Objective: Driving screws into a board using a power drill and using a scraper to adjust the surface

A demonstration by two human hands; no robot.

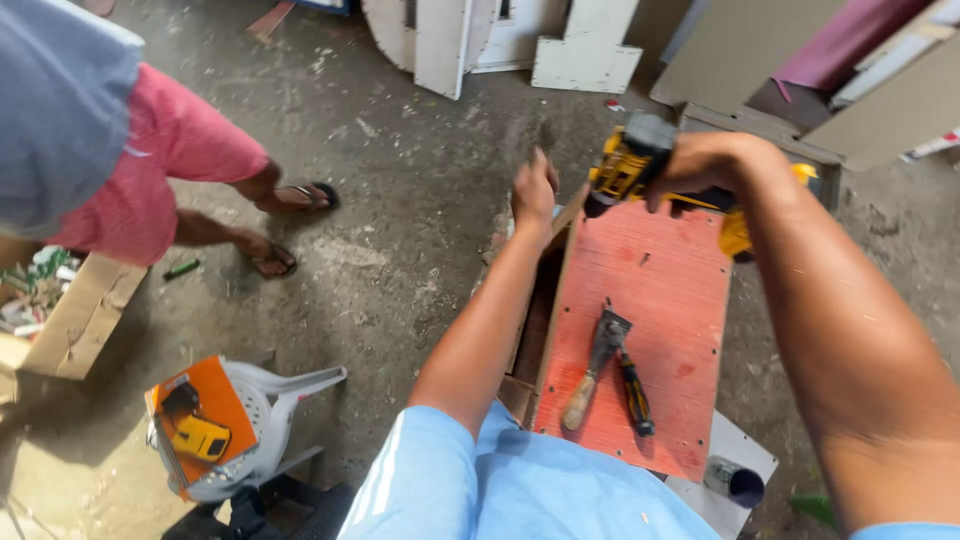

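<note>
Sunlit dusty concrete floor (400, 250), white boards (470, 40) leaning behind, a white plastic chair (270, 410) nearby.

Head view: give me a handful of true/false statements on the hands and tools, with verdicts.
1. The right hand grips a yellow power drill. True.
2. The left hand holds the hammer. False: the hammer lies on the red board; the left hand rests at the board's far edge.
3. A screwdriver lies beside the hammer. True.
4. The orange box sits on the red board. False: it sits on a white plastic chair.
</note>
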